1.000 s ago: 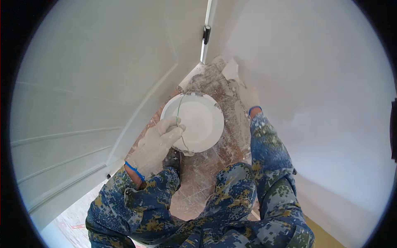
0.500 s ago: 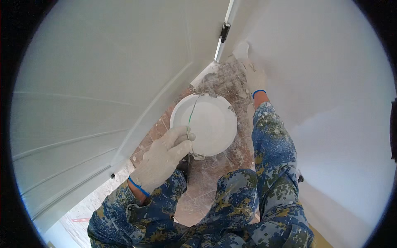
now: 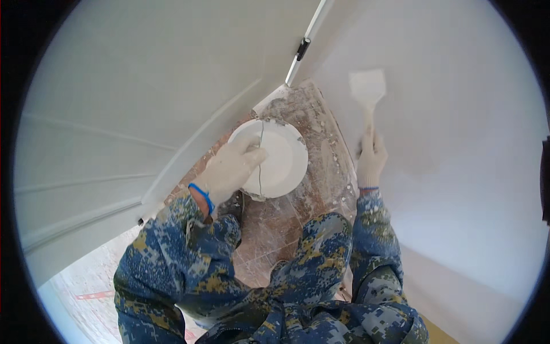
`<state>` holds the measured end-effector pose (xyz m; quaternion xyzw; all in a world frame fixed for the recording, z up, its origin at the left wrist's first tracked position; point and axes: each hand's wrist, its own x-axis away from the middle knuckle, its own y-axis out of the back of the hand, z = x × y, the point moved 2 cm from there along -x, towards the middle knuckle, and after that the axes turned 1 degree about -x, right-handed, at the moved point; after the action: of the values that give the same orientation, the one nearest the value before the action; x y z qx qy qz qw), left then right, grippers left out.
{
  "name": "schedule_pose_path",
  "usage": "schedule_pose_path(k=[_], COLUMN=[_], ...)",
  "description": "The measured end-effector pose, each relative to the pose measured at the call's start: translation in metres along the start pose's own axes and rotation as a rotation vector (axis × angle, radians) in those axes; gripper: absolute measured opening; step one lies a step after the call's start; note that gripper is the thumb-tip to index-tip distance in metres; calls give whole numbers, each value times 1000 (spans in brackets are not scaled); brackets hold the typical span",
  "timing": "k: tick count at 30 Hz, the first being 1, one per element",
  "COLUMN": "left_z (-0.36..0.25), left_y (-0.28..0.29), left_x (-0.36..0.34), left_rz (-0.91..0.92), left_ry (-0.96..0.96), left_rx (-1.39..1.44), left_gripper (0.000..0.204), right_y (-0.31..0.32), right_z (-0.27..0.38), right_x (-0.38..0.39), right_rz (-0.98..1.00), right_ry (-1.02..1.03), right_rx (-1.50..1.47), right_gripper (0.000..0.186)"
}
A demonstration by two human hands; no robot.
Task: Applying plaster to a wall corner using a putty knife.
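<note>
My left hand [image 3: 235,166], in a white glove with a blue cuff, is closed around the thin wire handle [image 3: 260,182] of a round white bucket [image 3: 301,172]. The bucket stands below it on the stained floor; its inside looks white, and its rim carries grey-white smears. Over at the right wall, my gloved right hand [image 3: 372,163] grips a putty knife [image 3: 368,86] by its handle. The wide pale blade points away from me and is slightly blurred. From this angle I cannot tell whether the blade touches the wall.
A pale door-like panel [image 3: 143,86] leans in on the left, with a black fitting [image 3: 302,49] on its far edge. The smooth white wall [image 3: 458,143] rises on the right. The reddish-brown floor [image 3: 275,229] is spattered white; my knees and shoes are close to the bucket.
My right hand has drawn the putty knife back from the far corner, and its blade now shows in full. The left hand stays on the handle; the view has shifted.
</note>
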<state>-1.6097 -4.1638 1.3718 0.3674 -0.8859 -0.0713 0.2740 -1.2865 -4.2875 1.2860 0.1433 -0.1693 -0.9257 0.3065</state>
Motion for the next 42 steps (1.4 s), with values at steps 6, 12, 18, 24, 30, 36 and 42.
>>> schedule_pose_path(k=[6,12,18,24,30,36,42], left_z=[15,26,12,16,19,7,4], left_y=[-9,-21,-27,-42,-41,-56,-35], left_x=[22,20,23,23,28,3,-7], left_rz=[-111,-115,-128,42,0,-82,-136], left_ry=[-2,-92,-62,42,90,186,81], left_rx=[-201,-355,-357,125,672,832,908], left_gripper=[52,49,52,47,22,12,12], right_y=[45,45,-15,-46,-24,29,55], right_z=[51,59,22,-32,4,20,36], right_x=[108,124,121,139,163,151,148], right_rz=[302,679,604,595,571,511,384], right_ry=[-172,-240,90,134,47,-16,-89], right_rx=[39,44,349,573,474,533,415], right_gripper=[22,23,26,29,27,25,23])
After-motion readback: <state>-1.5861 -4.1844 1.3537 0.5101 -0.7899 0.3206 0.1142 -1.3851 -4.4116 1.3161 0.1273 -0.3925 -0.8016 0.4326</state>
